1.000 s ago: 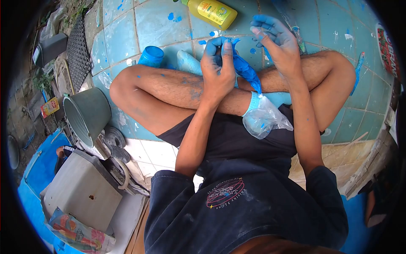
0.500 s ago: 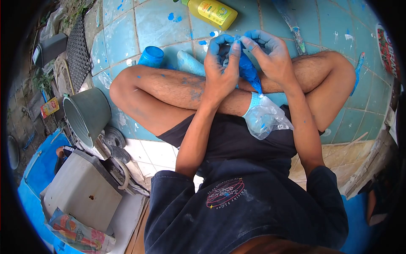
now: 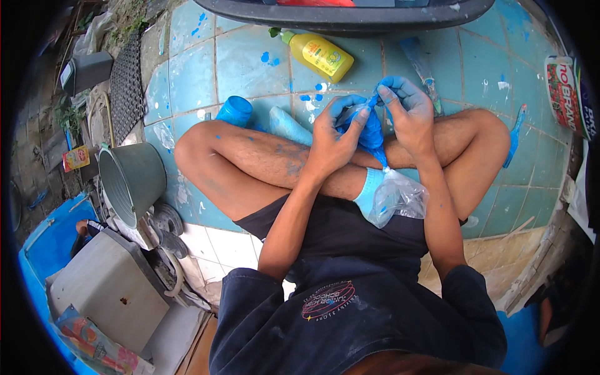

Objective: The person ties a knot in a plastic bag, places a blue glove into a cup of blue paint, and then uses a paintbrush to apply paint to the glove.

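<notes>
Two hands meeting on one blue bag, above the crossed shins and just short of the yellow bottle. Left hand wrapped round the bag's twisted neck from the left, fingers clenched on it. Right hand pinching the very tip of the neck from the right, fingers nipped together on the plastic. Both equally near; tip sitting between the two sets of fingertips, touching both. Long axis of the bag running from that tip, on the bottle side, down and toward the body, slightly tilted to the right. Narrow end pointing toward the bottle, wide end pointing at the lap. Below the blue part, a clear, puffed section hanging against the right ankle, well clear of either grip. Blue cup left of the bottle, beside the left knee, apart from the hands. Grey bucket farther left of the bottle, on its side, untouched.
</notes>
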Demonstrator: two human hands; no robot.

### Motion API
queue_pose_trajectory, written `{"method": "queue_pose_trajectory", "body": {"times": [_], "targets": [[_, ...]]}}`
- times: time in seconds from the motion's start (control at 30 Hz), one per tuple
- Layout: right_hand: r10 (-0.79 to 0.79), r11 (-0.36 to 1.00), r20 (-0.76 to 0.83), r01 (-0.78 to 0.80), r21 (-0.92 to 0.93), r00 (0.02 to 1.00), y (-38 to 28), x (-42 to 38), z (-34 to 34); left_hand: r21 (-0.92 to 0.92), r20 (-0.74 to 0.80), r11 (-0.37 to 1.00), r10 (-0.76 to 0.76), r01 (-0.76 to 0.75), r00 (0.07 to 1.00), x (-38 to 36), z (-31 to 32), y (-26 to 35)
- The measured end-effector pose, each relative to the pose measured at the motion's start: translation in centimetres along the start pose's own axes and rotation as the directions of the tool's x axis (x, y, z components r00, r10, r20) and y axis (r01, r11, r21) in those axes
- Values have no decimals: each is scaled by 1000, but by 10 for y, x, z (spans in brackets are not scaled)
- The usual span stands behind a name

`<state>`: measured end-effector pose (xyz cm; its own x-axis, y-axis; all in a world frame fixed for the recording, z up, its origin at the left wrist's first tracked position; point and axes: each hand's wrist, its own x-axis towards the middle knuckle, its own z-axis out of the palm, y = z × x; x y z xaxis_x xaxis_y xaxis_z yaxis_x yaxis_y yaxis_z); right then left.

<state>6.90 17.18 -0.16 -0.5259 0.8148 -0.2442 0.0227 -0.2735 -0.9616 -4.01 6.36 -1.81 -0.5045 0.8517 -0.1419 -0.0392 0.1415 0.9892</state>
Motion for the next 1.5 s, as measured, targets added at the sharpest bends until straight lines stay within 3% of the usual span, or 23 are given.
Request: {"method": "queue_pose_trajectory", "body": {"times": [0.2,0.27,0.43,0.63,0.7,0.73,0.8,0.9,0.97,1.0,1.07,1.13,1.23,1.27,1.3,1.33,1.37,1.4,1.43,1.5], "targets": [[-19,998,43,17,54,999,0,-2,8,-87,-38,996,-1,-2,999,2,3,15],[-42,999,40,43,-25,998,3,-3,9,-129,-58,992,-2,-5,998,2,1,15],[-48,997,64,52,-61,997,5,-3,8,-78,41,992,-91,94,995,2,-5,10],[-44,999,84,44,-3,995,12,0,11,-137,-13,991,-3,1,1000,4,-6,4],[-66,998,242,61,28,968,11,-2,13,-181,-80,981,-92,76,993,4,-15,7],[-65,998,238,61,25,969,9,-5,14,-186,-95,980,-85,66,992,6,-22,10],[14,984,412,60,-166,911,4,-12,18,-160,-115,986,-74,55,991,7,-34,19],[138,971,517,-12,-240,845,13,-10,22,-140,-164,988,-89,66,982,10,-40,30],[117,962,497,26,-272,859,13,-9,24,147,-352,979,188,-144,917,15,-40,25],[135,966,491,-4,-260,861,4,-8,25,257,-387,952,260,-168,884,15,-41,26],[155,968,485,-36,-247,861,-4,-8,27,239,-416,953,275,-188,867,18,-37,25],[158,974,382,-80,-213,910,-6,-12,28,218,-444,953,289,-211,848,20,-31,27],[76,993,350,-38,-114,934,2,-19,29,107,-447,986,166,-132,879,21,-25,29],[78,993,347,-40,-114,935,6,-20,30,46,-410,991,130,-122,903,22,-25,28],[-26,992,269,58,-113,963,11,-20,33,-15,-369,994,97,-110,924,23,-24,27],[-131,980,188,156,-122,973,13,-19,33,-82,-226,997,-31,13,974,18,-29,27],[-131,980,183,156,-126,974,12,-16,29,-85,-220,996,-32,14,975,13,-33,28],[-55,990,90,66,-124,994,9,-13,23,19,24,990,-138,138,990,9,-36,33],[23,993,-3,-23,-113,1000,7,-9,18,151,253,962,-260,228,932,5,-37,36],[-19,984,-40,12,-178,999,8,-4,13,215,330,962,-234,169,915,0,-29,33]]}}
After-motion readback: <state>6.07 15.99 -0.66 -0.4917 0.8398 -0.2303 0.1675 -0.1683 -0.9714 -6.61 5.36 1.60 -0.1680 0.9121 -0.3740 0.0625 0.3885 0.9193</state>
